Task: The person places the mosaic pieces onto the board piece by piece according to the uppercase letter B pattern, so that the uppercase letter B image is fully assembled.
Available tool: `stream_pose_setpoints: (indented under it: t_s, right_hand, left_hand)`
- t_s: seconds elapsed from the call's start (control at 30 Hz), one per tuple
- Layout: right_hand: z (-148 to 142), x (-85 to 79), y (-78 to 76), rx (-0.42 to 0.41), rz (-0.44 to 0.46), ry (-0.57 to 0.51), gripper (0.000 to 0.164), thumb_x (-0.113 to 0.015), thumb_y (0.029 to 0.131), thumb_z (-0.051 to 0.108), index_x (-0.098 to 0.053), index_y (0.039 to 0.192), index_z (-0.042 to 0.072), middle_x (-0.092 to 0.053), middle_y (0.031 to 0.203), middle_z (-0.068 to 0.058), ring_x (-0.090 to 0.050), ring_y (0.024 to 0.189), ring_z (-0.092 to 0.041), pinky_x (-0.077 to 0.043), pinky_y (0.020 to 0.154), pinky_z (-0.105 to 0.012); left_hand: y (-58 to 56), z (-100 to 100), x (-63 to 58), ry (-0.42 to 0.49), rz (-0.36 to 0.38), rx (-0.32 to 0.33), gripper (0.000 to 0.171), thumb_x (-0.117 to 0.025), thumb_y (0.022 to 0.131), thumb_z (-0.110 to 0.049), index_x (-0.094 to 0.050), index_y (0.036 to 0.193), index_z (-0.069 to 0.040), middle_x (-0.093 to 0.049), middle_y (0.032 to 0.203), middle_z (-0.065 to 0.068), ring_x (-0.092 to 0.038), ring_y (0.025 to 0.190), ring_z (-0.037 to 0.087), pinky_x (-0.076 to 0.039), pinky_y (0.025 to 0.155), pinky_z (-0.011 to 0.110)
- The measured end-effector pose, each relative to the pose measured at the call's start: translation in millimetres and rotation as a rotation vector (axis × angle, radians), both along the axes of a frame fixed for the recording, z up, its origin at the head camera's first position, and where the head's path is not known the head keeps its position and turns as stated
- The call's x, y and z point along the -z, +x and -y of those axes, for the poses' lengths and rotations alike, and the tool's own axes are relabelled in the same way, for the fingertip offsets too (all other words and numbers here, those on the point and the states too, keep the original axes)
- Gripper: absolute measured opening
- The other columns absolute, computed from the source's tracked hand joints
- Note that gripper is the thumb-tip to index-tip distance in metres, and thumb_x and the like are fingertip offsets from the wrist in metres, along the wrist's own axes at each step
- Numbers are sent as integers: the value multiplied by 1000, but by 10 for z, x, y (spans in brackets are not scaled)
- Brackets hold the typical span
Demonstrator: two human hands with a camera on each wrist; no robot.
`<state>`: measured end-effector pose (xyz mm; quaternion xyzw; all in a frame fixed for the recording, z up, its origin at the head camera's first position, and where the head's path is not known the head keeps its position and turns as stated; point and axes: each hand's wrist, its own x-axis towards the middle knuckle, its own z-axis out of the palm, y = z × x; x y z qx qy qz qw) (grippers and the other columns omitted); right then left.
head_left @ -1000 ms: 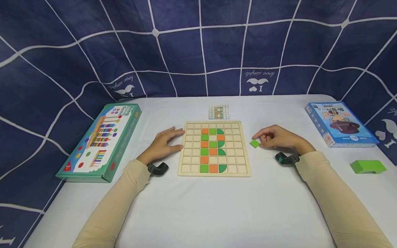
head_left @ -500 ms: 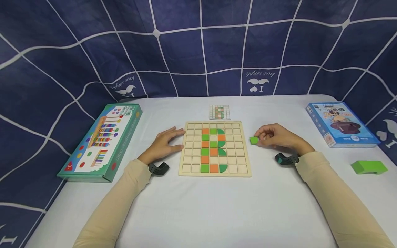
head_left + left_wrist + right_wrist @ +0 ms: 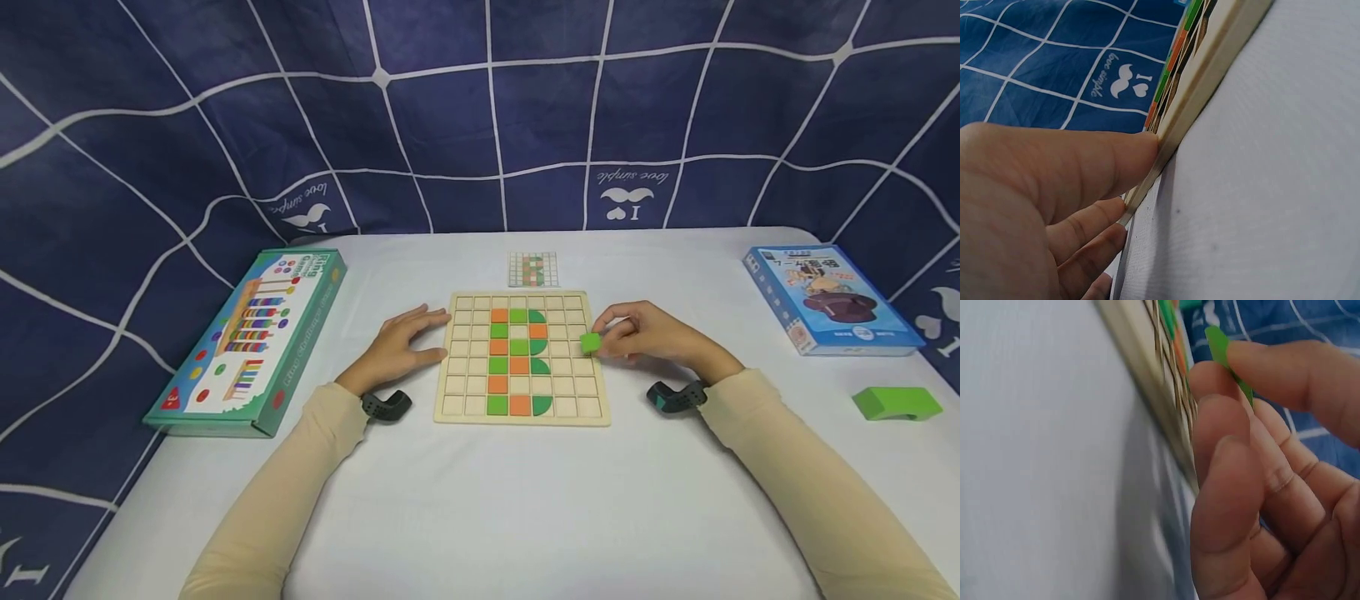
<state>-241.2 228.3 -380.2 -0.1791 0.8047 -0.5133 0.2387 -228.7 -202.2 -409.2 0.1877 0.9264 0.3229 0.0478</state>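
Note:
A light green square tile point(image 3: 590, 343) is pinched between the thumb and fingers of my right hand point(image 3: 645, 336), over the right edge of the wooden grid board point(image 3: 522, 419). In the right wrist view the tile point(image 3: 1221, 349) shows nearly edge-on at the fingertips. My left hand point(image 3: 397, 348) lies at the board's left edge with fingers extended; in the left wrist view its thumb touches the board's side point(image 3: 1194, 94). Orange, light green and dark green rounded tiles point(image 3: 540, 367) fill several cells in the board's middle columns.
Behind the board lies a small pattern card point(image 3: 532, 270). A green game box point(image 3: 247, 342) stands on the left, a blue box point(image 3: 828, 300) at the right rear. A green arched block point(image 3: 896, 403) sits at far right, on the white tabletop point(image 3: 480, 508).
My right hand has moved left with the green tile, from beside the board to over its right edge. The tile has turned from a diamond to a squarer angle. My left hand stays put.

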Motion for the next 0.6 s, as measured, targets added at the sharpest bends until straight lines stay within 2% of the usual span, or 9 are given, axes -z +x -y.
stream_pose_setpoints:
  t_s: [0.13,0.37,0.47,0.6]
  right_hand:
    - [135,-23,59,9,38,-30,33,-80,93,0,-63,120,-8,-80,87,-1,-61,72,-9,-51,61,-23]
    - [322,-5,156,40,156,-173,31,-72,93,-8,-60,122,-10,-80,90,-5,-67,69,-8,-58,61,-20]
    - [399,12,201,38,178,-204,31,-70,93,-8,-59,123,-11,-80,92,-7,-68,67,-9,-59,62,-20]
    - [499,36,267,34,191,-234,32,-69,94,-8,-58,123,-12,-81,94,-9,-73,73,-11,-61,65,-21]
  left_hand:
    - [-6,1,3,2,-3,3,64,-77,99,-25,-56,157,-7,-45,169,13,-24,164,38,-9,133,59]
    - [-8,2,-4,2,3,-1,65,-77,98,-25,-56,157,-8,-45,169,13,-24,164,36,-9,133,58]
    - [-12,2,-2,3,8,-2,65,-78,98,-25,-57,157,-8,-46,169,12,-24,164,35,-9,133,57]
    - [-15,3,-2,2,2,1,65,-78,98,-26,-57,157,-8,-46,168,13,-24,164,36,-10,133,58]
